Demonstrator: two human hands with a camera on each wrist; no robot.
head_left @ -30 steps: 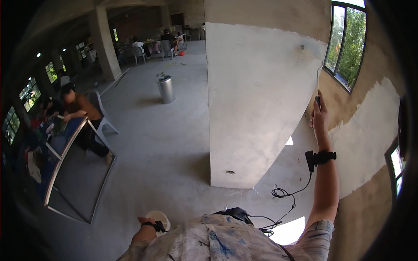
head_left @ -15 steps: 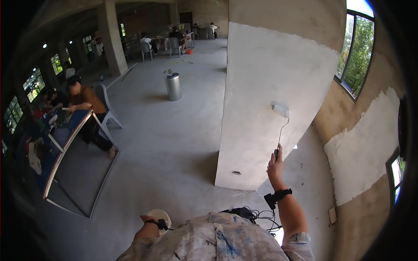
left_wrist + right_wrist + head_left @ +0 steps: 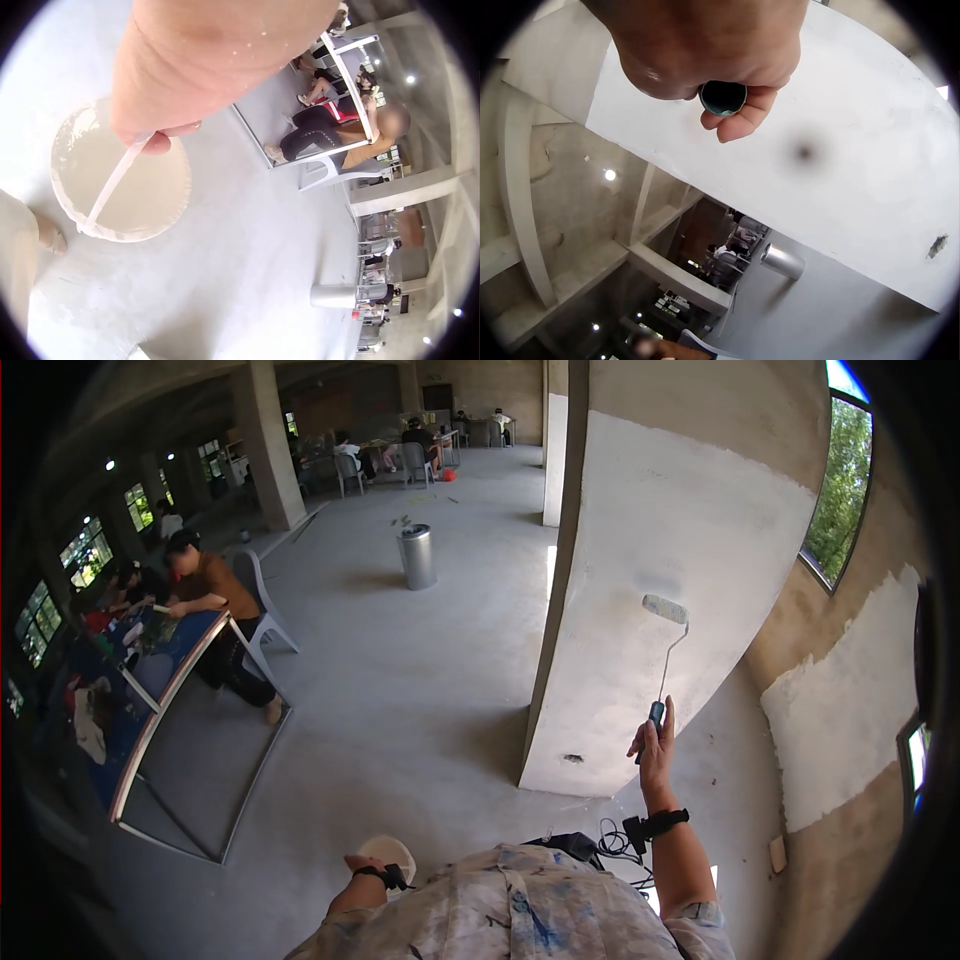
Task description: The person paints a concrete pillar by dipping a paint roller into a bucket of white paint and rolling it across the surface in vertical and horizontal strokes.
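My right hand [image 3: 655,740] grips the dark handle of a paint roller [image 3: 665,609], whose head lies against the white-painted pillar [image 3: 660,540] at about mid height. In the right wrist view my right hand [image 3: 712,60] is curled round the round handle end [image 3: 723,97]. My left hand [image 3: 365,867] hangs low by my side and holds the thin handle [image 3: 112,184] of a white bucket [image 3: 120,184] of pale paint. The left hand [image 3: 172,75] closes on that handle in the left wrist view. The bucket [image 3: 392,851] shows partly behind my arm.
Black cables [image 3: 615,842] lie on the concrete floor by the pillar's foot. A metal bin [image 3: 416,557] stands farther out. A person in a brown top [image 3: 210,600] leans at a long table [image 3: 150,700] on the left, with chairs. The wall [image 3: 840,690] on the right is partly painted.
My right hand brought the roller down from high on the pillar to mid height, then shifted slightly right. The left hand with the bucket stayed low.
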